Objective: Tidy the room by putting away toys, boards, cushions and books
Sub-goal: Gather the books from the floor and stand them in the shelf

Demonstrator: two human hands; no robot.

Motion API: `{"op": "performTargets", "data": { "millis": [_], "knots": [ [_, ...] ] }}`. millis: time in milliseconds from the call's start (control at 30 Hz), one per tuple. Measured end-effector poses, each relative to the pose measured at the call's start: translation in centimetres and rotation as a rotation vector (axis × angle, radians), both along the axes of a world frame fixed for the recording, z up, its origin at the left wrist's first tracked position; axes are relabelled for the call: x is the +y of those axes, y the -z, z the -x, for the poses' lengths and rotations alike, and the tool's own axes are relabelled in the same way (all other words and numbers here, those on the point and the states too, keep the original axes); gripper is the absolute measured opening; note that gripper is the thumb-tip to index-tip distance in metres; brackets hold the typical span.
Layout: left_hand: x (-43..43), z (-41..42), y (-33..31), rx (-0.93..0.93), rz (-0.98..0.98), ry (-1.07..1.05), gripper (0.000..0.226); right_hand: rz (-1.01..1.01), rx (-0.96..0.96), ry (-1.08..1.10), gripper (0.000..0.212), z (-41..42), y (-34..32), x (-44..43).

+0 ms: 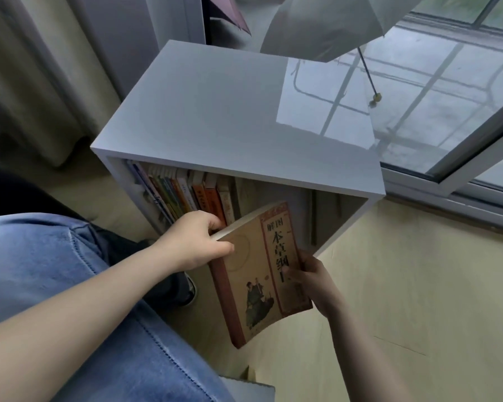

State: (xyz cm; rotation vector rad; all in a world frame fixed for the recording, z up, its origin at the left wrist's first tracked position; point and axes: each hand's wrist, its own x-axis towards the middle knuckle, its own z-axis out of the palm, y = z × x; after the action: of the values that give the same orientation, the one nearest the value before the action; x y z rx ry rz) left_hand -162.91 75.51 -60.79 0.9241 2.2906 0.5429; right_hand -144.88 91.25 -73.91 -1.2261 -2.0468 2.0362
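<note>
A thick tan book (256,274) with a dark red spine and Chinese characters on its cover is held in front of the white bookcase (215,117). My left hand (195,242) grips its top left corner, thumb on the cover. My right hand (311,282) holds its right edge from below, fingers curled round it. The book's upper end points into the open shelf, just right of a row of upright books (186,192) that fills the left half of the shelf. The right half of the shelf holds no books that I can see.
A window (447,97) with an open sash lies right of the bookcase, an open umbrella (325,24) hanging above it. Beige curtains (26,82) hang at the left. My jeans-clad knee (55,271) and dark shoe (180,291) are beside the bookcase on a pale wooden floor (404,285).
</note>
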Motion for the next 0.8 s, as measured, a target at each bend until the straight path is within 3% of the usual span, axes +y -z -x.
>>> {"op": "performTargets", "data": {
  "millis": [33,133,267,400,467,567,633,700,800],
  "knots": [
    [0.0,0.3,0.7,-0.005,0.014,-0.016,0.013,-0.043,-0.009,-0.005,0.023,0.7,0.5,0.2],
    [0.0,1.1,2.4,0.005,0.047,-0.094,0.047,-0.195,-0.007,0.011,0.018,2.8,1.8,0.5],
    [0.1,0.9,3.8,0.01,-0.002,-0.146,0.016,-0.262,0.001,0.071,0.025,4.4,2.8,0.3],
    [0.4,0.6,4.7,0.025,-0.107,-0.197,0.017,-0.299,-0.02,0.094,0.06,4.6,3.6,-0.6],
    [0.8,0.7,5.0,0.045,-0.152,-0.229,0.021,-0.254,-0.008,0.126,0.072,4.5,4.0,-1.3],
    [1.6,1.0,5.4,0.023,-0.233,-0.325,0.025,0.015,0.039,0.2,0.077,5.1,4.3,-2.7],
    [2.3,1.1,5.6,0.007,-0.299,-0.373,0.012,0.068,0.036,0.195,0.066,5.6,4.8,-3.0],
    [2.9,1.2,5.6,0.045,-0.323,-0.387,0.011,0.098,0.063,0.195,0.036,6.2,4.8,-3.0],
    [3.4,1.8,6.0,0.084,-0.299,-0.414,0.014,0.175,0.112,0.165,0.033,6.9,5.0,-3.1]
  ]
}}
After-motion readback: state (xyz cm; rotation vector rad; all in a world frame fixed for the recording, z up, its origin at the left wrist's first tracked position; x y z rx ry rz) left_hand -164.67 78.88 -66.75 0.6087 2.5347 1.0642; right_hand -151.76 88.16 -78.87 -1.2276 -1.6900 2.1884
